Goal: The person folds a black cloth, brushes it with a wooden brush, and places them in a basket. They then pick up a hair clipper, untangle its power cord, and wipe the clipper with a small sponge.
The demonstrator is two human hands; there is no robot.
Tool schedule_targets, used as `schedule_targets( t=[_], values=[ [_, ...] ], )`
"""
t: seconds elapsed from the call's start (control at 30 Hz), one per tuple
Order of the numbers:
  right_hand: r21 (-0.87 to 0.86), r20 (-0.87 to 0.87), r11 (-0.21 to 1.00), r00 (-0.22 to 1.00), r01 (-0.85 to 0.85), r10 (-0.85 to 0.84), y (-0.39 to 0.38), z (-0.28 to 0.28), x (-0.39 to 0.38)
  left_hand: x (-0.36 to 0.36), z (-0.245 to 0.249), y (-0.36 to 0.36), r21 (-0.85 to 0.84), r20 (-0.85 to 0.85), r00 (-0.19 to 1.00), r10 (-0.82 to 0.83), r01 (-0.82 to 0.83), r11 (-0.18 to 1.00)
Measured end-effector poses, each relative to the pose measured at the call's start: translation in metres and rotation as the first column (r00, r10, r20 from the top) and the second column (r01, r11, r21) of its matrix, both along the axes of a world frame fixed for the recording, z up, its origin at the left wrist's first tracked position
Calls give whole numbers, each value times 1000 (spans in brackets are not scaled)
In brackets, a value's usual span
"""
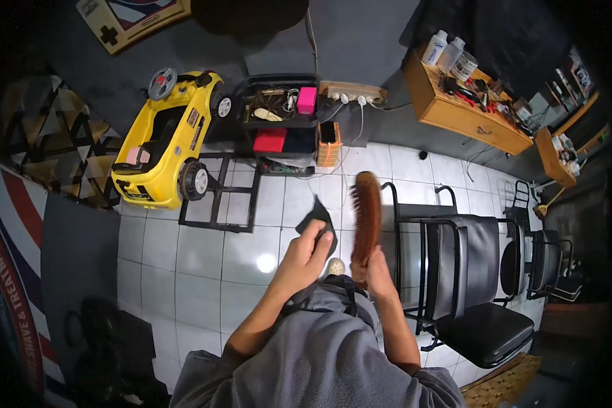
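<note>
In the head view, my left hand (304, 257) is closed on a dark cloth (324, 223), pinched between thumb and fingers, with a pointed corner sticking up. My right hand (374, 270) is wrapped round the handle of a brown wooden brush (368, 214). The brush stands upright with its dark bristles facing left, toward the cloth. A gap separates brush and cloth. Both hands are in front of my grey shirt, above the tiled floor.
A yellow toy car (162, 143) stands on a black metal frame (217, 221) at the left. Black chairs (479, 258) stand close on the right. Behind are a black shelf (279, 126), an orange box (329, 153) and a wooden counter (455, 109) with bottles and tools.
</note>
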State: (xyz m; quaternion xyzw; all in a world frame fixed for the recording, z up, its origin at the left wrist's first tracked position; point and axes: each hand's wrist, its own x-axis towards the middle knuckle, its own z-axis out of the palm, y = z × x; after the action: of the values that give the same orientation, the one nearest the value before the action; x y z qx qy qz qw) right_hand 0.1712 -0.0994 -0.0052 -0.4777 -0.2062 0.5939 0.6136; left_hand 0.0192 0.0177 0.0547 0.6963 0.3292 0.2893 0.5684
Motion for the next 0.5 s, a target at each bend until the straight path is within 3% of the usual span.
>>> schedule_targets(
  t=[0.07,0.1,0.13,0.17,0.2,0.23,0.27,0.3,0.37,0.4,0.5],
  values=[
    [-86,-15,991,994,-106,105,7,1,-8,2,13,2,-8,-12,996,-87,87,996],
    [-122,-66,977,984,-174,167,12,-5,-9,1,16,5,-61,94,994,-64,70,996],
    [-239,62,950,973,-200,221,13,-36,-2,2,19,8,-114,199,979,-34,57,992],
    [-335,315,909,879,-249,357,13,-60,5,2,20,12,-165,303,953,3,49,985],
    [-437,525,860,702,-262,481,10,-81,9,-5,18,21,-19,239,971,18,-14,1000],
    [-538,670,808,461,-238,582,5,-97,10,-10,15,27,-23,204,978,50,-46,999],
    [-562,660,808,493,-176,566,-4,-107,7,-13,11,31,-35,204,976,79,-73,997],
    [-617,684,778,410,-118,604,-13,-117,5,-15,8,34,-47,204,973,110,-102,994],
    [-698,698,716,238,14,675,-25,-134,7,-20,18,33,-229,255,956,145,-86,970],
    [-697,685,717,300,4,664,-28,-135,11,-22,21,30,-322,277,947,165,-70,944],
    [-580,640,802,690,143,339,-24,-143,16,-19,-5,30,-267,152,969,195,-150,952]
  ],
)
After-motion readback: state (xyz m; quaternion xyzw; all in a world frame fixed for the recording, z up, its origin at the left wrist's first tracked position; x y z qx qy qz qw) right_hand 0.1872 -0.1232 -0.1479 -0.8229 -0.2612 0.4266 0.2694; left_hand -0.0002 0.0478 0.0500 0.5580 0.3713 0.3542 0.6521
